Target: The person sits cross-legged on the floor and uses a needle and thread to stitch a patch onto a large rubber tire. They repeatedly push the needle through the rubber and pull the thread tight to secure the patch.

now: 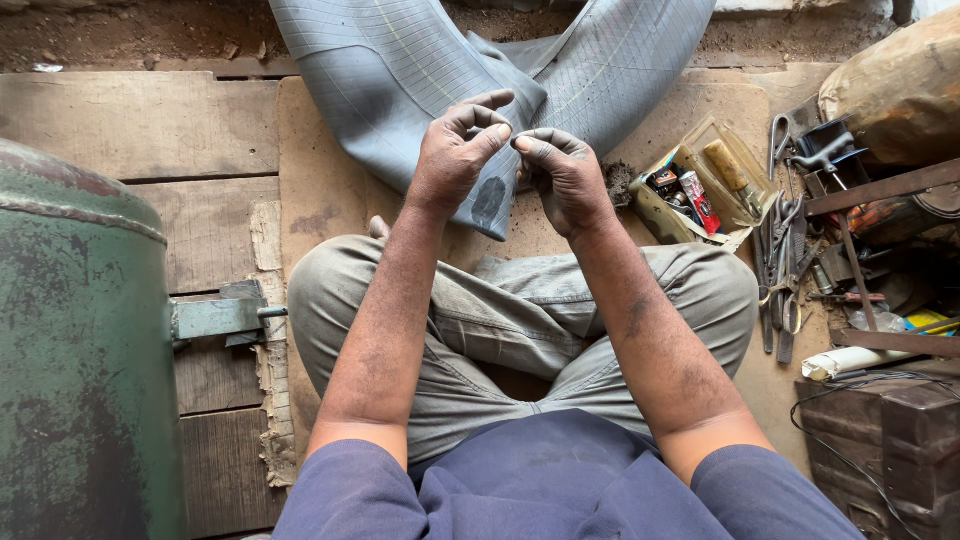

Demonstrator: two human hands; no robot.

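We see, L of frame, a big green metal tank (75, 340), rusty and worn, w/ a flat bracket (220, 318) sticking out toward the knee. Under everything: wooden plank floor (130, 130), w/ a tan board (320, 200) laid over it where the person sits cross-legged in grey trousers (520, 320), blue shirt at bottom edge.

Next in size: grey rubber inner tube (400, 70), flattened, lying folded in a V at top centre. It rests on the board just beyond the knees; one fold runs down behind the hands. A dark roughened patch (489, 200) shows on the tube near its lower corner, just below the L hand.

R side: brown sack (900, 90) at top corner, dark wooden box (880, 440) lower R w/ black wire over it, a white roll (850, 360) beside it. Betw. these, a clutter of metal tools (785, 270), scissors and pliers among them. Clear plastic tray (690, 195) near the R hand holds small tubes and a wooden-handled tool.

Hands: both raised over the tube, fingertips meeting. Left hand (455, 160) has thumb and forefinger pinched together; right hand (565, 175) curled, its fingertips pressed to the L ones. Whatever is pinched betw. them is too small to make out; we cannot tell what it is. Both hands grimy. Neither touches the tube.
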